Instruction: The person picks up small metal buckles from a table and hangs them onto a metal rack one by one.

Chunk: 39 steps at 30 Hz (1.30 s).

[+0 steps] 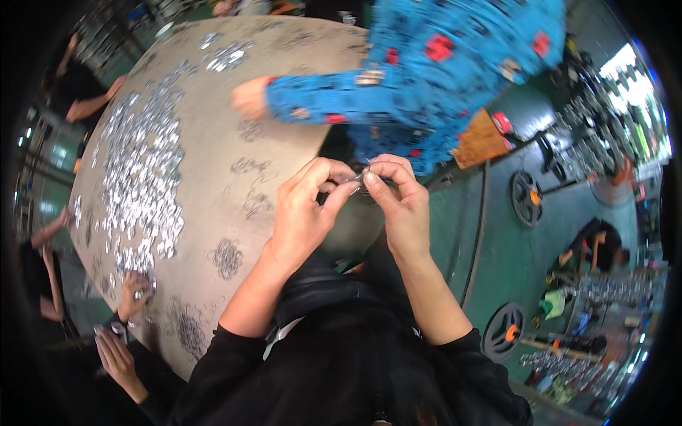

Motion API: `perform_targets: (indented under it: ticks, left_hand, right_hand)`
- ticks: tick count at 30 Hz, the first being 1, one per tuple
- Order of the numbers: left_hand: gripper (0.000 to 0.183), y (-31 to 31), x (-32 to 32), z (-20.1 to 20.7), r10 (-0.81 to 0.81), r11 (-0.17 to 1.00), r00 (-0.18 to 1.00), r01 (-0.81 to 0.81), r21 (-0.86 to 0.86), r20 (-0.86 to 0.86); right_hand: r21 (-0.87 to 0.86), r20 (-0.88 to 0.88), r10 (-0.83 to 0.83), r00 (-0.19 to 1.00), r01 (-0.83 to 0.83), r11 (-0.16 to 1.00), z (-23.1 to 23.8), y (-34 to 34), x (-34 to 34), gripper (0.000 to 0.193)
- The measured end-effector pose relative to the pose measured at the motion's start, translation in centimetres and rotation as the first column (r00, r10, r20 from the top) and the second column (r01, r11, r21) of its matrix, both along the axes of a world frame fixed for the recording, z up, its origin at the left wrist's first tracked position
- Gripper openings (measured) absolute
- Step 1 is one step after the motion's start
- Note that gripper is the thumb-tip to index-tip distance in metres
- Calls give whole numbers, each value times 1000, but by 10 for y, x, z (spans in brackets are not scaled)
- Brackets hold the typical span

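Observation:
Both my hands meet in front of me, beyond the near edge of the tabletop. Thumb and forefinger of my left hand [311, 206] are pinched on a small metal part [361, 179]. My right hand [399, 199] pinches the same spot from the other side, fingertips nearly touching. Most of the part is covered by fingers, so its exact kind does not show. Nearest to my left hand on the table lie loose piles of thin dark wire pieces [256, 204], with another pile [227, 258] closer to my left forearm.
A broad heap of shiny silver metal pieces [142, 177] covers the left of the table [206, 142]. A person in a blue patterned sleeve [320, 97] reaches across ahead. Other people's hands [135, 295] work at the left edge. Spoked black wheels [526, 199] stand at right.

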<state>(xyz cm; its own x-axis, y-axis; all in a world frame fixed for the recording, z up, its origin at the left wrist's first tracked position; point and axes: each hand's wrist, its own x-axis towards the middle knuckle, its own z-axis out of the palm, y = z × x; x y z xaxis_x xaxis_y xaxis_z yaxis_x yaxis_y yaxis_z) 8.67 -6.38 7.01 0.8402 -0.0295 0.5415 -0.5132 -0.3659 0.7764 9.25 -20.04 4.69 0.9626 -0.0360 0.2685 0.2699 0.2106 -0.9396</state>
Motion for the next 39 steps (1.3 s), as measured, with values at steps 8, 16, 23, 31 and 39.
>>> perform_targets:
  ticks: [8, 16, 23, 31, 39]
  left_hand:
    - [26, -83, 46, -13, -286, 958, 949, 288, -3, -135]
    - [21, -93, 104, -90, -285, 892, 895, 379, 247, -345]
    - [19, -73, 93, -133, -309, 846, 858, 445, 293, -410]
    - [13, -193, 54, -81, -737, 611, 664, 735, 294, -127]
    - [20, -372, -59, -40, -912, 406, 403, 868, 286, 71]
  right_hand:
    - [-140, 121, -422, 899, 436, 889, -5, -101, 5, 9]
    - [-267, 115, -841, 529, 832, 487, -14, -206, -8, 8]
    - [-337, 174, -968, 183, 934, 116, -52, -300, -62, 10]
    - [-336, 106, -992, -75, 936, -106, -54, -318, -166, 17]
    - [-257, 76, -971, -227, 936, -239, -51, -310, -239, 17]
